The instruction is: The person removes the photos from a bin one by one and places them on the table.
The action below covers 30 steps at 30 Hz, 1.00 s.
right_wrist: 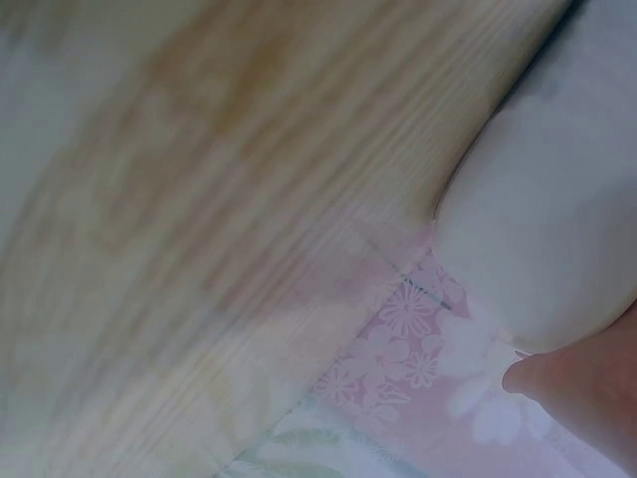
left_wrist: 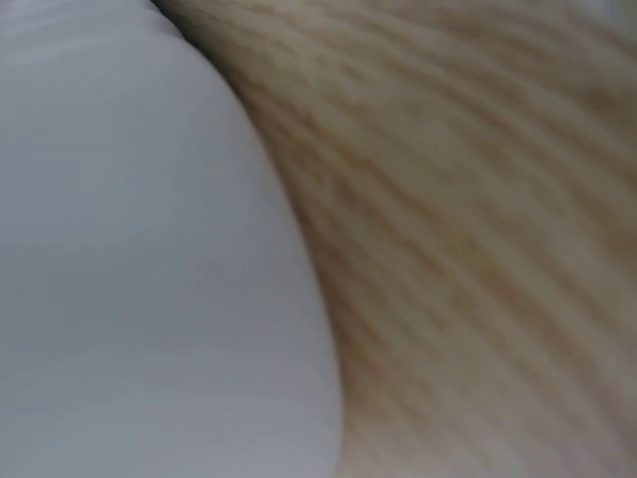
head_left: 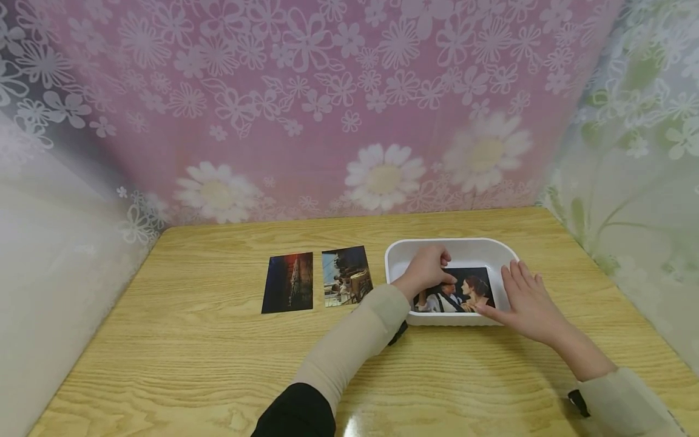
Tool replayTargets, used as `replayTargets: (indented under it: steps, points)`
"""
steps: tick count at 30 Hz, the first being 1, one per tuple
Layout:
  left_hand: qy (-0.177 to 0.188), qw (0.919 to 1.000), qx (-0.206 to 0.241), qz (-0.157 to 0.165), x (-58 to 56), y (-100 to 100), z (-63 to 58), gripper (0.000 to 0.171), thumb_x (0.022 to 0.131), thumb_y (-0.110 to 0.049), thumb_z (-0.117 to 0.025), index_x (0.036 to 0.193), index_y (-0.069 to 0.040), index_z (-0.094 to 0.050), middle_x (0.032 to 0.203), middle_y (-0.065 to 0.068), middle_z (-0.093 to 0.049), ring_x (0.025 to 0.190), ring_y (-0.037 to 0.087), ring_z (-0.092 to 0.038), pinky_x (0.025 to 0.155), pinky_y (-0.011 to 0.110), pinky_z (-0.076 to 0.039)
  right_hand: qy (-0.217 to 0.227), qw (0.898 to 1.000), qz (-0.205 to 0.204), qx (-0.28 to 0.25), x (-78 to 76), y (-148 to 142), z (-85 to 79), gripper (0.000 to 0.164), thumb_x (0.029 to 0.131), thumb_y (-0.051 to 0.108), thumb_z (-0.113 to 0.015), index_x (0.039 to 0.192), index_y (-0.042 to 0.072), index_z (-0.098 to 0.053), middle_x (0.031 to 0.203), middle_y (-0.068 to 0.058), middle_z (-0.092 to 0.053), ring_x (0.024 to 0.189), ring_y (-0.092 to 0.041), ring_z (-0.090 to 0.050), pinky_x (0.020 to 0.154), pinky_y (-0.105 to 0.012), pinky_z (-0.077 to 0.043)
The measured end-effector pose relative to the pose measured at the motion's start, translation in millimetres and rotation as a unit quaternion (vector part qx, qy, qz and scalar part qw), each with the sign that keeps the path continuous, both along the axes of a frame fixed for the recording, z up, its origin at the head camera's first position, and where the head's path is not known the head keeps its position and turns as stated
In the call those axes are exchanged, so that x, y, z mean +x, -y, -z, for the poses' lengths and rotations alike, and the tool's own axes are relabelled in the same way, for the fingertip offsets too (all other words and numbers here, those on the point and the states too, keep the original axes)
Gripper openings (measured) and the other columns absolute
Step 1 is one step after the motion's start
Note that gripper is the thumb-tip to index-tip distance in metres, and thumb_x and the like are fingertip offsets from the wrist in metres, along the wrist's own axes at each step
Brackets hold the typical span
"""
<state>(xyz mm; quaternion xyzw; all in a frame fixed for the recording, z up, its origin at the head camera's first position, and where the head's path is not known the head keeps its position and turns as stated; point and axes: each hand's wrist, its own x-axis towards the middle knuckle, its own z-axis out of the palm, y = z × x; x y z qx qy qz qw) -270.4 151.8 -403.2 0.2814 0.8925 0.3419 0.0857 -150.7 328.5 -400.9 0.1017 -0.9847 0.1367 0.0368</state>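
Note:
In the head view a white tray [head_left: 398, 250] with rounded corners stands on the table. Inside it lies a photo print [head_left: 475, 292] of two people facing each other against a dark ground. My left hand [head_left: 428, 267] reaches into the tray, its thumb over the photo's upper part and its bent fingers apart from the thumb. At the tray's right rim rests my right hand [head_left: 532, 303], fingers extended and thumb near the photo's lower right corner. The left wrist view shows only the tray's outer wall [left_wrist: 149, 249]. A right fingertip [right_wrist: 537, 373] shows beside the tray's edge in the right wrist view.
Left of the tray, two more photo prints lie side by side on the wood-grain table [head_left: 191, 340]: a dark one with a lit tower [head_left: 289, 282] and a lighter scene [head_left: 346, 276]. Floral cloth [head_left: 306, 121] hangs behind and at both sides.

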Motion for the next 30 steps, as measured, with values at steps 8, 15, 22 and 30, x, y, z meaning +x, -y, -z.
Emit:
replayTargets:
  steps: [8, 15, 22, 30]
  points:
    - [0.007, 0.9995, 0.031, 0.005, -1.8, 2.2, 0.1, 0.027, 0.065, -0.017, -0.079, 0.085, -0.009, -0.063, 0.071, -0.009, -0.053, 0.064, 0.002, -0.048, 0.059, 0.011, -0.038, 0.011, 1.0, 0.0, -0.005, 1.6, 1.1, -2.8, 0.097, 0.081, 0.051, -0.056, 0.13, -0.021, -0.013, 0.134, -0.04, -0.002, 0.126, -0.043, 0.01, 0.096, -0.057, 0.008]
    - [0.0, 0.9999, 0.014, 0.009, -1.8, 2.6, -1.9, 0.019, 0.069, -0.017, -0.077, 0.082, -0.01, -0.065, 0.07, -0.008, -0.056, 0.063, 0.002, -0.048, 0.059, 0.011, -0.037, 0.01, 1.0, 0.001, -0.007, 1.8, 2.3, -4.1, 0.097, 0.081, 0.051, -0.056, 0.13, -0.021, -0.013, 0.134, -0.041, -0.003, 0.126, -0.044, 0.01, 0.096, -0.057, 0.008]
    - [-0.02, 0.9997, -0.011, -0.002, -0.6, 1.5, -3.9, 0.012, 0.075, -0.02, -0.072, 0.083, -0.013, -0.067, 0.07, -0.009, -0.056, 0.065, 0.003, -0.049, 0.06, 0.012, -0.036, 0.009, 1.0, 0.002, -0.008, 1.7, 2.0, -4.4, 0.097, 0.081, 0.051, -0.056, 0.131, -0.021, -0.012, 0.134, -0.04, -0.002, 0.126, -0.043, 0.011, 0.096, -0.058, 0.008]
    - [0.003, 0.9941, 0.084, -0.068, -4.4, 4.9, -1.8, 0.012, 0.08, -0.02, -0.067, 0.09, -0.014, -0.068, 0.082, -0.006, -0.061, 0.074, 0.006, -0.054, 0.064, 0.018, -0.042, 0.01, 1.0, -0.001, -0.011, 1.0, 2.1, -3.4, 0.097, 0.081, 0.05, -0.056, 0.131, -0.02, -0.013, 0.134, -0.04, -0.003, 0.126, -0.043, 0.011, 0.095, -0.06, 0.007]
